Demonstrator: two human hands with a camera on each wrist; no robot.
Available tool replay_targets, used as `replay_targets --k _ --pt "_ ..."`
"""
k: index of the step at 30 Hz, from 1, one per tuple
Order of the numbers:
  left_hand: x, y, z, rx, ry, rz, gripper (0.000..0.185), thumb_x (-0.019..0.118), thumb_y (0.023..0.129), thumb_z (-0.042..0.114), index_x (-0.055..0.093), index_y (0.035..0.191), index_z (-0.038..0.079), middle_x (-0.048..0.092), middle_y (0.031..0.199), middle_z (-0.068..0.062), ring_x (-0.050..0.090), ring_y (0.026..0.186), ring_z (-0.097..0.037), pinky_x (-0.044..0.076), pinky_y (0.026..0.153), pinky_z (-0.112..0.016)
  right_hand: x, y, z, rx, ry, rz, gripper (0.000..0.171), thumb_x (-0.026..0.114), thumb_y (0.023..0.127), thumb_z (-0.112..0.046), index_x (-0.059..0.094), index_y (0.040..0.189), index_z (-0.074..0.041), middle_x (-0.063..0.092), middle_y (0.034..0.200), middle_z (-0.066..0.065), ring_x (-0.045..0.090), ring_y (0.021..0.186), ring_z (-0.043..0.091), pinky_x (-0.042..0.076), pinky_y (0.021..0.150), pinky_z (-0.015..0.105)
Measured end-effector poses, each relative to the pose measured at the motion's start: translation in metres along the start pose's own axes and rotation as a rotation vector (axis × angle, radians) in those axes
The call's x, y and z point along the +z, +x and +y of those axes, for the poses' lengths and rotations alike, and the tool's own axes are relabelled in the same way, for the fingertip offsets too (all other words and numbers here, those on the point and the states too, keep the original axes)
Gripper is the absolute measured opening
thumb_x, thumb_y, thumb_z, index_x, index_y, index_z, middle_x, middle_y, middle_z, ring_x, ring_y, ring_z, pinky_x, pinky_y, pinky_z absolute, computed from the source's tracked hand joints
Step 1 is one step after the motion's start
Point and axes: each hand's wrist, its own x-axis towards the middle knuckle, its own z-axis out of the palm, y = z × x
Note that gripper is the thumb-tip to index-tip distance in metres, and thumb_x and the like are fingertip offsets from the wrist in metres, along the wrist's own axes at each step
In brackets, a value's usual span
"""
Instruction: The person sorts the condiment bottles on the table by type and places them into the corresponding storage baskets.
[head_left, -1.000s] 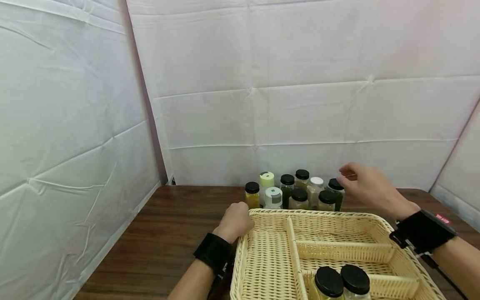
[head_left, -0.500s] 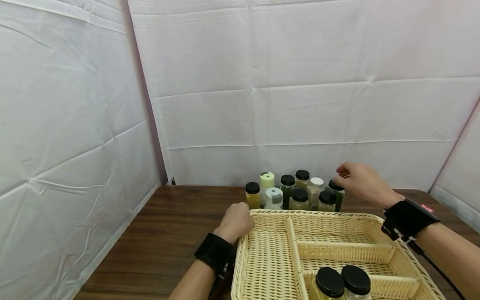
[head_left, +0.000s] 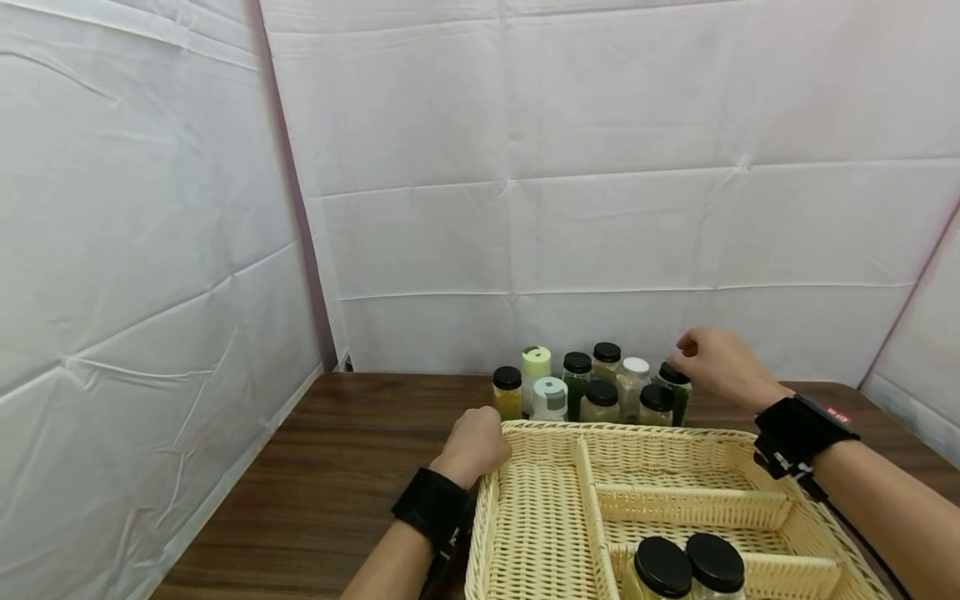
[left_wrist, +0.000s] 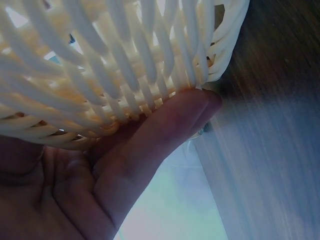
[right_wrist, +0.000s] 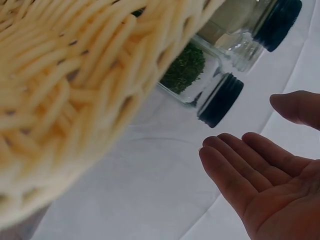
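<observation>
My left hand [head_left: 472, 443] grips the far-left corner of a cream woven wicker basket [head_left: 536, 525] on a dark brown wooden table [head_left: 300, 492], while my right hand [head_left: 718, 362], fingers extended and holding nothing, hangs just beside a clear glass jar of green flakes [right_wrist: 189, 70] standing behind the basket's far rim. I judge the jar light but rigid, slick and breakable, best pinched around its black ribbed lid [right_wrist: 221, 101].
</observation>
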Motion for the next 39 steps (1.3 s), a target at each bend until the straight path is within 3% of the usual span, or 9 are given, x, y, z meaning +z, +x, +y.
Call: replay_targets --k 14,20,24,33,39 --pt "-0.002 -0.002 0.001 0.011 -0.010 0.014 0.042 0.064 0.090 -0.010 0.045 0.060 0.011 0.027 0.062 0.000 0.036 0.052 -0.016 0.034 0.053 -0.028 0.012 0.010 0.010 0.035 -0.011 -0.007 0.044 0.061 0.108 -0.018 0.057 0.129 0.020 0.061 0.123 0.039 0.062 0.108 0.052 0.051 0.088 0.057" --pt "0.000 -0.002 0.000 0.005 -0.019 0.006 0.046 0.064 0.091 -0.010 0.040 0.060 0.014 0.022 0.063 0.002 0.030 0.051 -0.015 0.030 0.051 -0.028 0.015 0.011 0.010 0.019 -0.009 0.000 0.036 0.066 0.105 -0.018 0.066 0.117 0.016 0.068 0.107 0.029 0.067 0.094 0.042 0.053 0.080 0.053" --pt "0.000 -0.002 0.000 0.013 -0.018 0.010 0.047 0.063 0.092 -0.010 0.038 0.059 0.014 0.021 0.062 0.002 0.028 0.051 -0.014 0.028 0.051 -0.028 0.019 0.010 0.011 0.015 -0.010 -0.007 0.031 0.066 0.106 -0.017 0.067 0.114 0.013 0.069 0.100 0.022 0.066 0.088 0.035 0.051 0.078 0.050" --pt "0.000 -0.001 -0.001 0.016 -0.013 0.013 0.049 0.064 0.092 -0.010 0.037 0.059 0.015 0.020 0.061 0.003 0.024 0.050 -0.013 0.024 0.050 -0.028 0.023 0.009 0.010 0.025 -0.009 -0.019 0.028 0.065 0.105 -0.015 0.064 0.111 0.013 0.066 0.096 0.020 0.061 0.081 0.031 0.045 0.074 0.046" --pt "0.002 0.000 -0.002 0.013 -0.001 0.007 0.049 0.064 0.092 -0.008 0.037 0.059 0.015 0.020 0.060 0.003 0.024 0.051 -0.013 0.025 0.051 -0.028 0.027 0.008 0.012 0.026 0.000 -0.015 0.028 0.068 0.104 -0.014 0.063 0.111 0.013 0.064 0.095 0.019 0.061 0.082 0.031 0.047 0.075 0.047"
